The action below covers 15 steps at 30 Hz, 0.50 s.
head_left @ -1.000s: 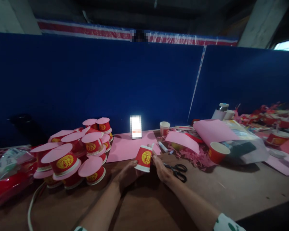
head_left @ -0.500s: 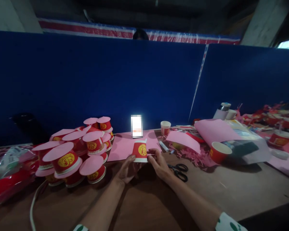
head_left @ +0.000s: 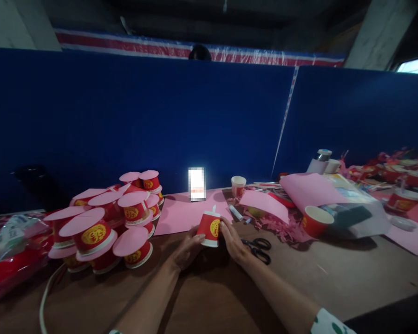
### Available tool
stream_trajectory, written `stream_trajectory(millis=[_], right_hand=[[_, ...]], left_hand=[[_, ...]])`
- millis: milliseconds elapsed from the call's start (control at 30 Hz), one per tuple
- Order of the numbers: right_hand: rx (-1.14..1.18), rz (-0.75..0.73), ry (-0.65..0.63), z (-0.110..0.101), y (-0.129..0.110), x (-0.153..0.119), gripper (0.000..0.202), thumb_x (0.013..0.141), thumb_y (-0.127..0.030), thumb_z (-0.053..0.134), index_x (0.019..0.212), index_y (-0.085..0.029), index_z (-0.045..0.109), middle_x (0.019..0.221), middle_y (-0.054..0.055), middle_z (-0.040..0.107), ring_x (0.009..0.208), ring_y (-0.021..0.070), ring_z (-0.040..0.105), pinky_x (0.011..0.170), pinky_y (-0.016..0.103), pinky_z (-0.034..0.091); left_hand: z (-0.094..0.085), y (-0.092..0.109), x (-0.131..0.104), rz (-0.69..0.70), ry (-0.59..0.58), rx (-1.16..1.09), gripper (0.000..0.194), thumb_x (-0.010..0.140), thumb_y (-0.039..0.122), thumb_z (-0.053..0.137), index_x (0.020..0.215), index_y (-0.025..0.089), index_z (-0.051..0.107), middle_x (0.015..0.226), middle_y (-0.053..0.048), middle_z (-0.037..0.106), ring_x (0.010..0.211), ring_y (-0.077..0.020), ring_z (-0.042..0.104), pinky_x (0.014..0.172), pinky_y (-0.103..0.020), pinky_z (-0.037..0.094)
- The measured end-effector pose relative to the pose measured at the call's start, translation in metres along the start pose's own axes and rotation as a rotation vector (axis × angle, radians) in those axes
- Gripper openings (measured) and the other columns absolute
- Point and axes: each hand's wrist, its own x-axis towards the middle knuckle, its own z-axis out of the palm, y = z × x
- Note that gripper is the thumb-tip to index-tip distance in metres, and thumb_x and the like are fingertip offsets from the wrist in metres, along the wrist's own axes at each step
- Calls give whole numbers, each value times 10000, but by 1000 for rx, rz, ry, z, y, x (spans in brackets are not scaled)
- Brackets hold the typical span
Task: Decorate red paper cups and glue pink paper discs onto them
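In the head view, the left hand is gripping a red cup with a yellow emblem, its thumb pressing on the front near the lower left edge while its fingers are hiding behind. The right hand is curving its bent fingers, set close together, against the cup's right side; whether it is pinching the cup, I cannot tell. The cup is leaning slightly above the brown table, between the two hands and near a flat pink sheet, and a small white piece is sticking up at its top. Black scissors are lying just beside the right hand, and a white tube is resting beyond it. On the left, red cups are standing in stacks, pink discs covering many of them. Farther right, another red cup is standing open beside pink paper shreds. A blue partition is rising behind everything, the top of a person's head showing above it
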Motion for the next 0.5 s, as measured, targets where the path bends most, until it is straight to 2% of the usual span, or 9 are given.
stream_trajectory(millis=[300,433,500], right_hand=[[74,42,19,-2,-2,1,465,867,-564,383,1030,-209,636,978,71,673,1041,246,576,891,391,492],[126,127,1,-2,-12,-2,456,840,-556,450,1039,-186,625,1054,84,651,1116,257,527,937,376,447],[172,118,-23,-1,-12,-2,418,842,-523,466,1053,-192,609,1075,81,643,1120,260,521,935,380,441]], left_hand=[[1,3,0,-63,-56,1,413,725,246,641,1124,150,598,1053,-120,667,1013,-285,602,876,-419,454],[3,4,-1,-69,-60,-31,350,711,220,660,1050,136,635,1001,-117,684,978,-276,615,867,-395,455],[2,3,0,-54,-32,-58,319,707,204,665,1019,144,646,973,-104,692,970,-263,617,877,-383,447]])
